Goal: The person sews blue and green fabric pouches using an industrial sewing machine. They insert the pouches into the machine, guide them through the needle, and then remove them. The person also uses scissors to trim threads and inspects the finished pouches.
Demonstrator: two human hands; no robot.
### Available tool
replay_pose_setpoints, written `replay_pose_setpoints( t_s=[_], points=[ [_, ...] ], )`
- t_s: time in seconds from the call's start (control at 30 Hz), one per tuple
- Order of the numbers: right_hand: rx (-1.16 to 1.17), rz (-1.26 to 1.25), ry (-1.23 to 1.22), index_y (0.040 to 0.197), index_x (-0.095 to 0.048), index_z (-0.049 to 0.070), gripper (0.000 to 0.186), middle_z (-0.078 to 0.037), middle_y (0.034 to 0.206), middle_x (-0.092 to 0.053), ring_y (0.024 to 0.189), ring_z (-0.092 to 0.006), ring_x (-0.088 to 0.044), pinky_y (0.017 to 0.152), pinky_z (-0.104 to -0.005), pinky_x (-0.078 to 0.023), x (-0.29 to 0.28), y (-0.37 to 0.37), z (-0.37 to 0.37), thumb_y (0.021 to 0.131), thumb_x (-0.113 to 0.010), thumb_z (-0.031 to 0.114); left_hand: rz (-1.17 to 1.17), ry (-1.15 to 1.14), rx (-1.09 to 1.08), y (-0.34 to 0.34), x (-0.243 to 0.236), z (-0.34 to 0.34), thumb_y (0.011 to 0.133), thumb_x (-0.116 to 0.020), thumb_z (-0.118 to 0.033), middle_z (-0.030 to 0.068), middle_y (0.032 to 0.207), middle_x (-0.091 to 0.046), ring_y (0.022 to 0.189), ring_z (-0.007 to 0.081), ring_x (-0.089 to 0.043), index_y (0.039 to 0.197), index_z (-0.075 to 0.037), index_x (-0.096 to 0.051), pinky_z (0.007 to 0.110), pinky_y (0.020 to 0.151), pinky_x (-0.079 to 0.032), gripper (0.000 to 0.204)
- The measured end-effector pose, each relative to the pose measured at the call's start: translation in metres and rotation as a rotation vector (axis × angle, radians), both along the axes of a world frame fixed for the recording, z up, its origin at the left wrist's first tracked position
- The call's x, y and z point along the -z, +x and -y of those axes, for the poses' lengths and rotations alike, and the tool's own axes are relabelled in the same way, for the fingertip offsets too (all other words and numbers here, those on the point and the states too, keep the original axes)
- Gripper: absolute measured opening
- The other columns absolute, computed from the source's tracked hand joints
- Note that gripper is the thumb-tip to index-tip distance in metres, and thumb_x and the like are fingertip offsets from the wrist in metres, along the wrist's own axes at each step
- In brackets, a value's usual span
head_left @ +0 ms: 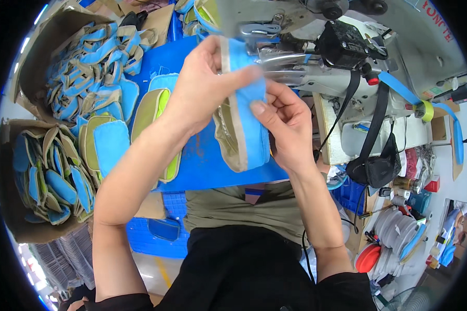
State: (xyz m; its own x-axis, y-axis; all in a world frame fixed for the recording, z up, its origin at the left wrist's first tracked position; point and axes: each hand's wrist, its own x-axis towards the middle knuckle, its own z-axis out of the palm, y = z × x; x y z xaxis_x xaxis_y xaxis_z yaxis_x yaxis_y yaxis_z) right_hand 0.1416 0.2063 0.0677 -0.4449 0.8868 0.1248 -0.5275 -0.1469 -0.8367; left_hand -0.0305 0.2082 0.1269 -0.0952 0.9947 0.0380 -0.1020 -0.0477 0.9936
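Blue pouch piece (246, 116): up in the air between both hands, right in front of the sewing machine (316, 62), long side upright, tan binding edge turned toward the person.
Left hand (202, 85): clamps the top of the piece, thumb lying across the blue face, fingers behind. A firm pinch, it looks, to keep the upper end steady close to the machine's feed.
Right hand (285, 122): just below that grip, thumb pressed flat on the blue fabric, fingers curled round the far edge, pinching the middle. Seemingly holding the layers lined up along the binding.
Under the grip: a blue work surface (213, 166), with finished blue-and-green pouches (158, 111) lying to the left of the hands.
Further left of the hands: two cardboard boxes (15, 207) packed with blue and tan cut pieces, within easy reach.
Right of the grip: blue strap tape (399, 88) running off the machine, and stacked tape rolls (394, 228) lower down.
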Motion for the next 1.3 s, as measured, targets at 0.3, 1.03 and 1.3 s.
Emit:
replay_pose_setpoints(
  t_s=[0.3,1.03,1.3],
  points=[
    [-0.058,-0.073,-0.141,0.133,-0.06,-0.003,0.038,-0.013,0.118,-0.072,0.102,-0.0148,-0.07,0.092,-0.0295,-0.057,-0.008,0.001,0.009,0.098,-0.069,0.008,0.141,-0.098,-0.036,-0.002,-0.007,0.0,0.086,-0.068,-0.006,0.007,0.095,-0.069,0.08,0.0156,-0.069,0.118,0.001,-0.056,0.03,0.071,-0.057,0.035],
    [0.518,0.058,0.282,0.097,-0.065,0.002,0.029,-0.005,0.079,-0.067,0.065,-0.0107,-0.062,0.061,-0.0241,-0.05,-0.032,0.096,-0.058,0.102,-0.068,0.031,0.157,-0.049,0.087,-0.009,-0.005,-0.001,0.09,-0.073,-0.006,0.0099,0.114,-0.07,0.095,0.0171,-0.073,0.135,0.0,-0.047,0.034,0.078,-0.063,0.052],
    [0.266,0.262,-0.051,0.112,-0.072,0.001,0.029,-0.005,0.094,-0.073,0.075,-0.0088,-0.066,0.061,-0.0229,-0.05,-0.032,0.035,0.008,0.095,-0.077,0.023,0.105,-0.046,0.076,-0.012,-0.005,0.0,0.091,-0.074,-0.009,0.0112,0.113,-0.07,0.094,0.0169,-0.072,0.139,0.001,-0.043,0.033,0.074,-0.063,0.059]
  ],
)
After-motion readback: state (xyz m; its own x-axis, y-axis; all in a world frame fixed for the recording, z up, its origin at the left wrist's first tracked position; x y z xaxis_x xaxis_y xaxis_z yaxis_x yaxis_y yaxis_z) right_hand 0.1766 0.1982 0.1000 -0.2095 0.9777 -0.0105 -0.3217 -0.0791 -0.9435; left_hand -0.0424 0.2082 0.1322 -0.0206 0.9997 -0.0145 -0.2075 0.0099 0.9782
